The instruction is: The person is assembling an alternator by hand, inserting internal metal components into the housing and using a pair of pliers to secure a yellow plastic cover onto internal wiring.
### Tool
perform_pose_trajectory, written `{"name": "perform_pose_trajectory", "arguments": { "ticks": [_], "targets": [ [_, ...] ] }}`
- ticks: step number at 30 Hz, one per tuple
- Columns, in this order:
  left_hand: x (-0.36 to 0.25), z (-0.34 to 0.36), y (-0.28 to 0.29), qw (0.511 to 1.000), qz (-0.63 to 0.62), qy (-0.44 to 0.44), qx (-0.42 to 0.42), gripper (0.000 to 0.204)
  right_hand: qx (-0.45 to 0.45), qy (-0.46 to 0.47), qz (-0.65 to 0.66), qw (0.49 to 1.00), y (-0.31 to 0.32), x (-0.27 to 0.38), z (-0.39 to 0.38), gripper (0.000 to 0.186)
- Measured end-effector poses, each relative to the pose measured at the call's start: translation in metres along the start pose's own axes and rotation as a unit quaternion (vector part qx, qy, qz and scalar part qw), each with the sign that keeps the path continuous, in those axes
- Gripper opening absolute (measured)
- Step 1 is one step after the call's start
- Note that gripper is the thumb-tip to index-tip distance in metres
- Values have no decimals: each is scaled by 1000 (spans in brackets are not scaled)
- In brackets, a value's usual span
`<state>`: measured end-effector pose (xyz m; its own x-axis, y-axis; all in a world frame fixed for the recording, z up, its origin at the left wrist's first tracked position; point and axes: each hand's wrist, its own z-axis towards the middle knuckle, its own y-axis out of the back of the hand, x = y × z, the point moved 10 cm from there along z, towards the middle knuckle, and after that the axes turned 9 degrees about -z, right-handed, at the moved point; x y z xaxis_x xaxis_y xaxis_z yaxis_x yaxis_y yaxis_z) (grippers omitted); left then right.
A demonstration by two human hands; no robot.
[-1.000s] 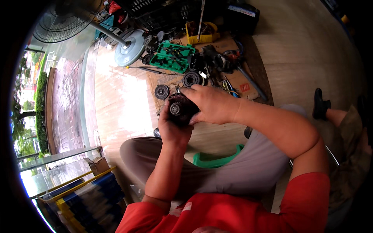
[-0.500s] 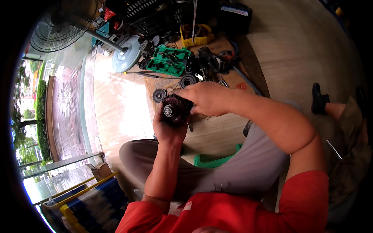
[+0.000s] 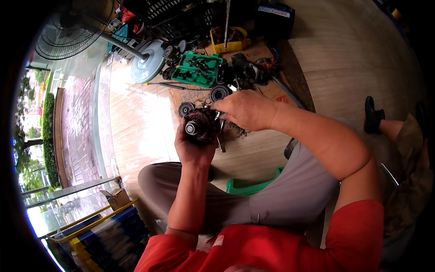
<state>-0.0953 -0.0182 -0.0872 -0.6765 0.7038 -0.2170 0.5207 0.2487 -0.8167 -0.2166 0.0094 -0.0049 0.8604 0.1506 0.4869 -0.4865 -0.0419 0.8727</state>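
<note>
My left hand is wrapped from below round a dark, greasy machine part, roughly round, with a shiny round shaft end facing up toward me. At its upper right side, the fingers of my right hand are pinched together on a small silver metal piece. Those fingers partly hide the piece, and whether it is fixed to the part I cannot tell. Just beyond the part, a black ringed wheel and a second black pulley-like wheel lie on the cardboard.
A green tool case lies open beyond my hands, near a yellow tray and a dark machine part with a bar. A standing fan is at the left. A green stool edge shows between my legs. Another person's shoe is at right.
The machine part has shifted slightly left in my left hand, its shaft end with it. My right hand has drawn a little to the right, and the small silver piece at its fingertips now shows.
</note>
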Motion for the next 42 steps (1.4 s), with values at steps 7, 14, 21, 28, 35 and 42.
{"name": "perform_pose_trajectory", "arguments": {
  "ticks": [7,14,21,28,35,42],
  "targets": [
    [-2,1,0,998,-18,23,51,43,-35,-3,-34,999,-1,-5,-1,12],
    [-3,-7,-23,993,-42,15,112,53,-57,2,-17,998,8,1,-2,10],
    [11,-23,-58,946,-65,103,302,60,-63,-13,77,995,13,3,-4,10],
    [3,-14,-47,971,-80,63,217,56,-104,-5,135,985,15,3,-7,13],
    [-9,-4,-40,979,-113,37,167,49,-157,-32,180,971,14,-3,-8,16],
    [-11,-3,-45,979,-118,29,165,52,-187,-38,201,961,13,-6,-10,15]
  ]
}}
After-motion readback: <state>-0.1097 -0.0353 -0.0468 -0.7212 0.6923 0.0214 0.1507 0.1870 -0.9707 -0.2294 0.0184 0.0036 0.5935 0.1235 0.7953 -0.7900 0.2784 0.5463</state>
